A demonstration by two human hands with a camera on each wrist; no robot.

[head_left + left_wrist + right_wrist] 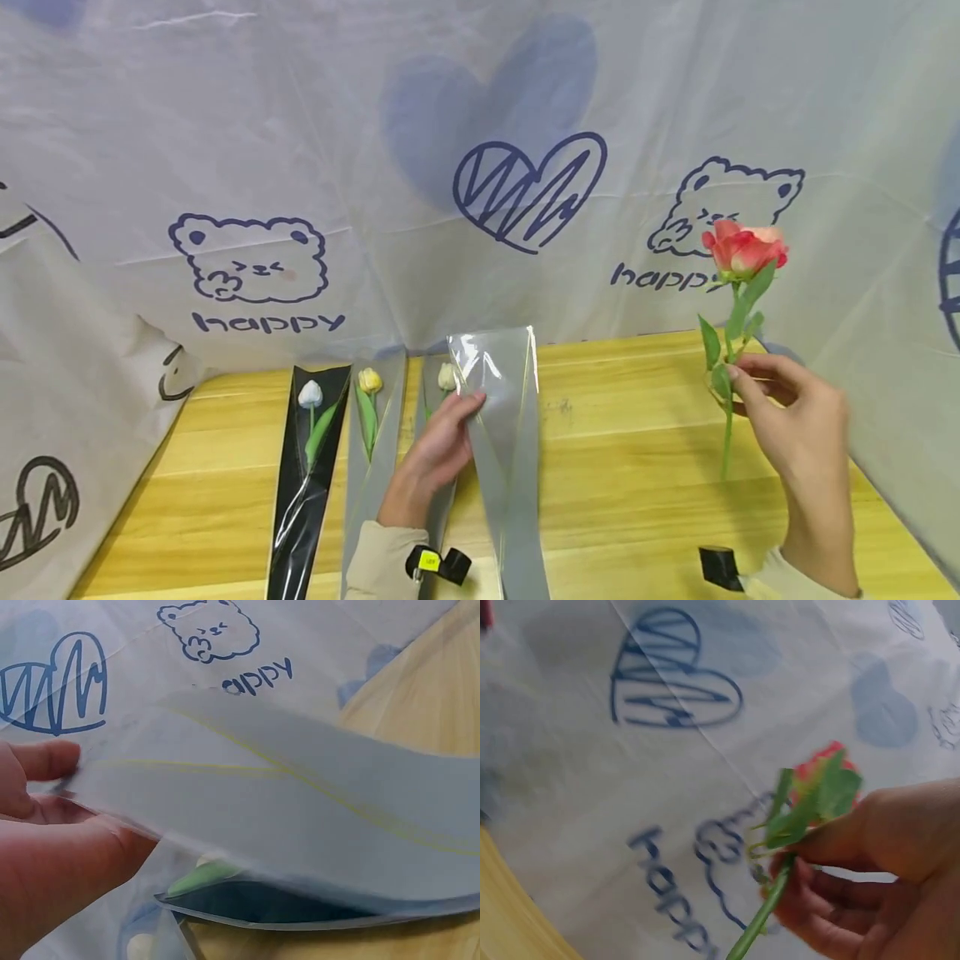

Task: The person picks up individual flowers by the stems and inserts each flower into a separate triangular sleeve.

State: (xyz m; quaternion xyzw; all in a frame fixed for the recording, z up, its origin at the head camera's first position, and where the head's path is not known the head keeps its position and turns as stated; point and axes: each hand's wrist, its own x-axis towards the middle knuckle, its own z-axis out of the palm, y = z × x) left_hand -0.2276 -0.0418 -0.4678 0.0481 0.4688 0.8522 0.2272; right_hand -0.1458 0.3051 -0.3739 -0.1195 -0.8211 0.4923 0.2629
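Note:
In the head view my left hand (444,440) pinches the left edge of a grey flower sleeve (510,442) with a clear top and gold lines. The sleeve looks flat, with no flower in it, and the left wrist view shows it stretching away from the fingers. Off to the right, my right hand (795,417) pinches the green stem of an artificial pink-red flower (744,250). Its bloom points up and its leaves stand just above the fingers. The right wrist view shows thumb and fingertips around the stem (769,911).
Left on the wooden table (615,475) lie a black sleeve (288,533) with a white tulip (311,394) and a grey sleeve (360,492) with a yellow tulip (370,380). A pale tulip (447,377) in another sleeve is partly behind my left hand. A printed cloth (360,167) hangs behind.

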